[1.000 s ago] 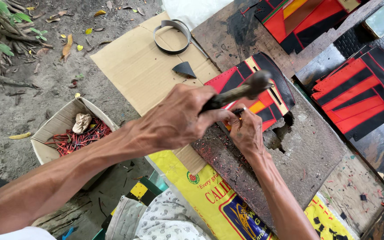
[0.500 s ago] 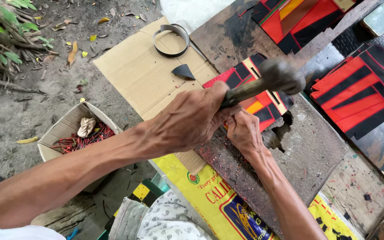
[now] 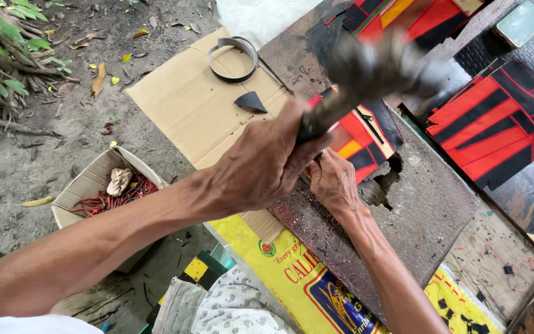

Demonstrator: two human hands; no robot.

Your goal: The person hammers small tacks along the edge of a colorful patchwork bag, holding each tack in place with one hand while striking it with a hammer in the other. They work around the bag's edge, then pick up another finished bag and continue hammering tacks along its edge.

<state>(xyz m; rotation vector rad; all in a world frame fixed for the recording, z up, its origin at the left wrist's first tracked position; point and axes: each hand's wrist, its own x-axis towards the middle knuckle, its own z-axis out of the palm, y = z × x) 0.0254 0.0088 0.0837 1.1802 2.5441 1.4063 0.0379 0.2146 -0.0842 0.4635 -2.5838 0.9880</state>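
1. The left hand is clenched around the handle of a hammer, whose head is raised and blurred above and beyond the fist.
2. The right hand presses down just below that fist, its fingers closed on something small against the red, black and orange sheet; what it pinches is hidden, so I cannot tell what.
3. That sheet lies on a worn, pitted work board, touching the right hand's fingertips.
4. Judging by the red shavings strewn on the board near the wrist, and the cardboard box of red offcuts well away on the forearm side, a good deal of cutting looks done.
5. More red-and-black pieces lie beyond the hammer, on the far side from the grip; the piece under the hand looks unfinished.
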